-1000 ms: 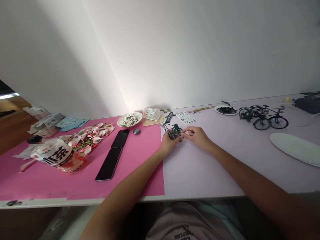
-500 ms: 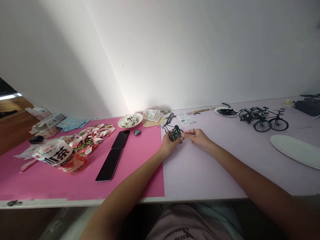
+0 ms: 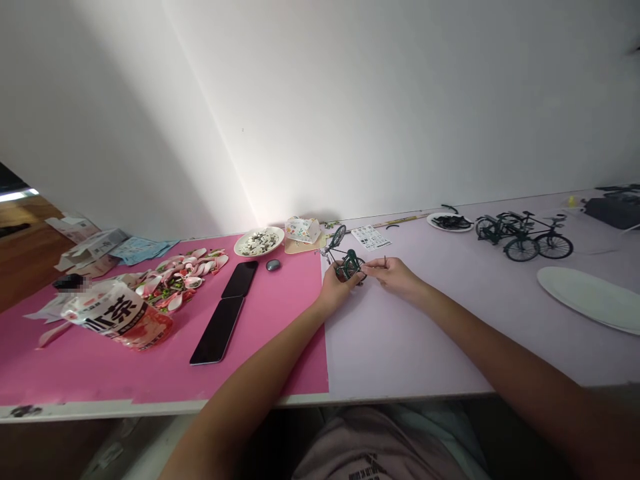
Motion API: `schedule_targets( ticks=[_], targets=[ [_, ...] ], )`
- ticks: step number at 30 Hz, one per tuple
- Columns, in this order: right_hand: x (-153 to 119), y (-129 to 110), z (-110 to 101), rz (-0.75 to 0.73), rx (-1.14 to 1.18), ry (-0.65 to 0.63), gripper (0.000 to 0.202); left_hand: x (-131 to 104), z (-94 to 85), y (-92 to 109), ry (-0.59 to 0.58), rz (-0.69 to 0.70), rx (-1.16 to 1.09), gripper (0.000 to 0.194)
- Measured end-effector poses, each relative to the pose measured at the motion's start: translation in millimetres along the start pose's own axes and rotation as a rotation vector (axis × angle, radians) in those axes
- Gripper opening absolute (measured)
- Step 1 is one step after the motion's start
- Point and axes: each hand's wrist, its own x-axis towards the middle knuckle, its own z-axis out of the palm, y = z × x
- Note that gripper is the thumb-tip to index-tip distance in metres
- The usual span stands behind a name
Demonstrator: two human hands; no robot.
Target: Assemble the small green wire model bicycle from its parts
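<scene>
A small dark green model bicycle (image 3: 354, 256) is tilted over the seam where the pink and pale table covers meet. My left hand (image 3: 337, 287) is closed around its lower part from the left. On the right, my right hand (image 3: 393, 274) pinches with thumb and forefinger at the edge of the rear wheel; any small part between those fingertips is too small to make out. The front wheel points up toward the wall. Behind the hands lies a printed sheet (image 3: 371, 237) with small dark pictures.
Finished-looking model bicycles (image 3: 537, 245) stand at the right, near a plate of black parts (image 3: 449, 223) and a white oval plate (image 3: 590, 300). Leftward lie a dark folding phone (image 3: 219, 331), a grey mouse-like object (image 3: 273, 265), a bowl of white pieces (image 3: 259, 242) and a drink bottle (image 3: 117, 315).
Both hands keep their hold at the model bicycle with hardly any movement. The whole view has shifted very slightly.
</scene>
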Motion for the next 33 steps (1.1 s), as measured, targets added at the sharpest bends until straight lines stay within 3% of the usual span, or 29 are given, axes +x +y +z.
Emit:
schedule_targets(
  ticks=[8,12,15,21,27,33],
  targets=[
    [-8,-6,6,-0.063,-0.086,-0.006,0.05,2,0.9,-2,0.071,0.01,0.003,0.049],
    [-15,-11,11,-0.17,-0.193,-0.001,0.048,1,2.4,0,0.108,0.034,-0.022,0.043],
    [-19,-14,12,-0.293,-0.264,0.041,0.04,1,3.9,1,0.127,0.055,-0.037,0.042],
    [-17,-15,6,-0.396,-0.422,0.154,0.021,3,3.3,-3,0.199,0.075,0.04,0.041],
    [-11,-12,4,-0.567,-0.515,0.065,0.026,7,-0.4,-11,0.222,0.103,0.065,0.04],
    [-8,-7,3,-0.61,-0.611,0.09,0.035,6,-0.4,-10,0.261,0.111,0.091,0.038]
  ],
)
